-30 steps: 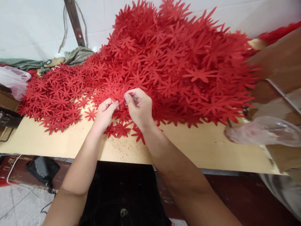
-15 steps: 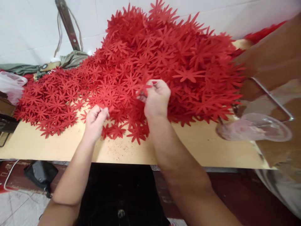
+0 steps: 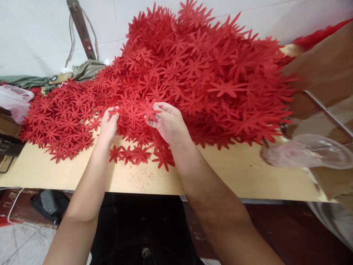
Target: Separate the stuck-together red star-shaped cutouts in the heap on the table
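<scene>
A big heap of red flower-shaped cutouts (image 3: 193,70) covers much of the pale tabletop (image 3: 234,173), tallest behind my hands. My right hand (image 3: 165,121) pinches one red cutout (image 3: 150,112) between thumb and fingers, just above the pile. To its left, my left hand (image 3: 109,123) is closed with thumb against fingers, a bit of red showing at the fingertips. Below and between the hands, several cutouts (image 3: 140,155) lie near the front of the table.
A clear plastic container (image 3: 317,151) lies at the right beside brown paper (image 3: 322,73). A white plastic bag (image 3: 16,99) and green cloth (image 3: 88,69) are at the left. A dark metal bar (image 3: 82,31) leans on the tiled wall. Small red scraps dot the front.
My right hand has moved left and slightly down, its cutout now spread toward the camera. My left hand has moved up and slightly left, over the pile. The view has shifted slightly.
</scene>
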`<state>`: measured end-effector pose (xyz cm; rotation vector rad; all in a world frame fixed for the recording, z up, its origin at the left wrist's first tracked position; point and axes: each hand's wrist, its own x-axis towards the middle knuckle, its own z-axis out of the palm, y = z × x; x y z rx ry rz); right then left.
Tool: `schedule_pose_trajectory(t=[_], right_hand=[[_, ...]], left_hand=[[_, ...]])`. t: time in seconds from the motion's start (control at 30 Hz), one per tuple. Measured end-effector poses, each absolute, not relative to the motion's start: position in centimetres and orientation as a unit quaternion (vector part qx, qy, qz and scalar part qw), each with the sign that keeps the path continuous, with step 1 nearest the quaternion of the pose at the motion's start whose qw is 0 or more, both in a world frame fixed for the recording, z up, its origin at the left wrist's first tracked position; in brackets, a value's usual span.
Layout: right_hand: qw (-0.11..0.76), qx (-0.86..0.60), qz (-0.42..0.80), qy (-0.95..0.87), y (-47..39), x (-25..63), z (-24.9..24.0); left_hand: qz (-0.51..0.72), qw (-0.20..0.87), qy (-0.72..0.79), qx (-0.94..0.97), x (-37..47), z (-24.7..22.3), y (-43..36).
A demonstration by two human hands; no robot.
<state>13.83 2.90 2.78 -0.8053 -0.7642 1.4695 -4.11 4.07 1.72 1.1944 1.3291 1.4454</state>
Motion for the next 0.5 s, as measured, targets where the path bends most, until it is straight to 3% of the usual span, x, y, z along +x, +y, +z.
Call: schedule_pose_trajectory(t=[0.2, 0.5], right_hand=[[0.590, -0.346, 0.635, -0.360, 2.96, 13.96, 2.30], [0.589, -0.371, 0.617, -0.367, 2.66, 13.63, 2.34]], left_hand=[[0.555, 0.468, 0.528, 0.441, -3.99, 2.15, 3.37], [0.576, 0.343, 0.536, 0.513, -3.88, 1.62, 3.64]])
